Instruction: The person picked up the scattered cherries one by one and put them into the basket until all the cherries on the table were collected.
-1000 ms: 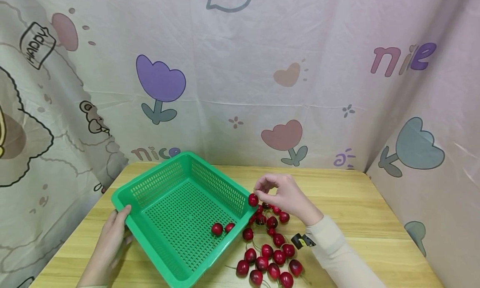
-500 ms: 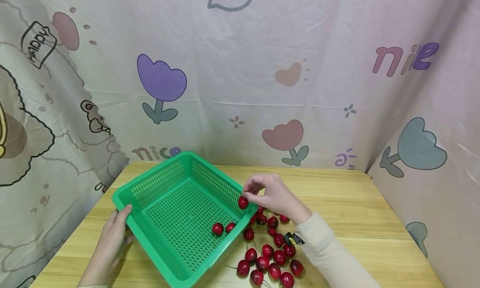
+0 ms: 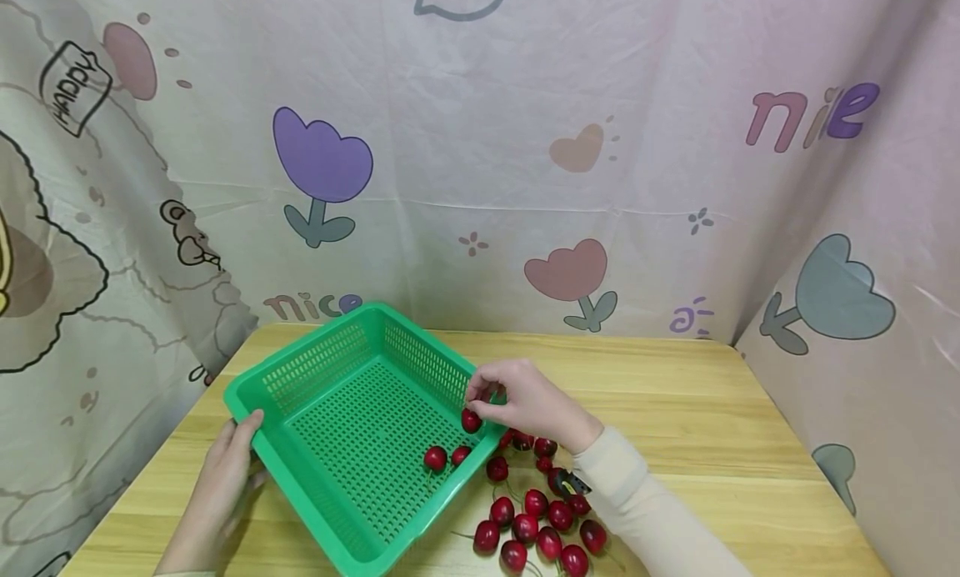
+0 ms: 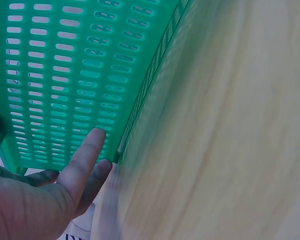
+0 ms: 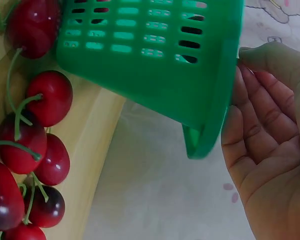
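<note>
A green plastic basket (image 3: 352, 427) with perforated walls sits on the table's left half. My left hand (image 3: 223, 469) holds its left rim, thumb over the edge; in the left wrist view the fingers (image 4: 85, 160) lie along the outer wall. My right hand (image 3: 525, 398) pinches a red cherry (image 3: 471, 420) just inside the basket's right corner. The right wrist view shows the curled fingers (image 5: 270, 105) beyond the rim, with that cherry hidden. Two cherries (image 3: 435, 459) lie on the basket floor near its right wall.
Several cherries with green stems (image 3: 525, 528) lie on the wooden table (image 3: 690, 427), right of the basket and partly under my right forearm. A patterned cloth (image 3: 450, 143) hangs behind and at both sides.
My right hand has moved left, carrying the cherry from outside the basket's right corner over the rim and slightly down inside. The left hand and the basket have stayed in place.
</note>
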A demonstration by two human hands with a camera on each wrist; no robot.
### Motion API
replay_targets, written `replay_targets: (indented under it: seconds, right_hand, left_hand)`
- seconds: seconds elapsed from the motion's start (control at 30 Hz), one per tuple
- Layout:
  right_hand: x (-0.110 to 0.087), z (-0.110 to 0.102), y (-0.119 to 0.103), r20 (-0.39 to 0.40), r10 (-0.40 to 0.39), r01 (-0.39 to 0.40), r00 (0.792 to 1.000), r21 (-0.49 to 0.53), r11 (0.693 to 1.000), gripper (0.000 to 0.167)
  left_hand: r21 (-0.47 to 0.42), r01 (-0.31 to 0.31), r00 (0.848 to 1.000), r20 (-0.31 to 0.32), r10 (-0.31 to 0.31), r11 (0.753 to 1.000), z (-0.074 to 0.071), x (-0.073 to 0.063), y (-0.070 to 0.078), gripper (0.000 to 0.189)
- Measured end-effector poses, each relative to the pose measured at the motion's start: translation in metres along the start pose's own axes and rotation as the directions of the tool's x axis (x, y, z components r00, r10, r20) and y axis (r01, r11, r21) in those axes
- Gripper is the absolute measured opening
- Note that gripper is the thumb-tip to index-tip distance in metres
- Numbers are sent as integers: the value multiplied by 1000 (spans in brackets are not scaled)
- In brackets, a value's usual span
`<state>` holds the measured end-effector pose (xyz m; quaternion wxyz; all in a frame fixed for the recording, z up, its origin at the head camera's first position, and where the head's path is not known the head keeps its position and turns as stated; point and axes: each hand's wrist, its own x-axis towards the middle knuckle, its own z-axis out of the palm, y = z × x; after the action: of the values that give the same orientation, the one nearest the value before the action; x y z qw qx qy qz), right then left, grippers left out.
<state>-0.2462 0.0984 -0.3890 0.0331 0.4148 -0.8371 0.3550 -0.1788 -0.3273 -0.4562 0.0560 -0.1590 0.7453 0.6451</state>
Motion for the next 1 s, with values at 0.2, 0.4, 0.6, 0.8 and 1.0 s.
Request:
replay_targets:
  seconds: [0.2, 0.4, 0.6, 0.8, 1.0]
  right_hand:
    - [3, 6, 0, 52, 0, 1, 999, -28, 1000, 6]
    - [3, 6, 1, 78, -3, 2, 997, 11, 1000, 5]
    - [-3, -8, 4, 18, 41, -41, 999, 0, 999, 5]
    - [-12, -27, 10, -26, 79, -80, 997, -11, 997, 10]
    - [-24, -44, 28, -44, 137, -139, 990, -55, 989, 6]
  left_hand:
    - [6, 6, 1000, -6, -6, 1000, 1, 0, 3, 89]
    - [23, 8, 1000, -11, -7, 1000, 1, -2, 4, 87]
    - [31, 18, 1000, -14, -18, 999, 2, -1, 4, 88]
    - [17, 19, 1000, -11, -19, 1000, 1, 0, 2, 89]
    - [17, 19, 1000, -6, -19, 1000, -2, 4, -2, 92]
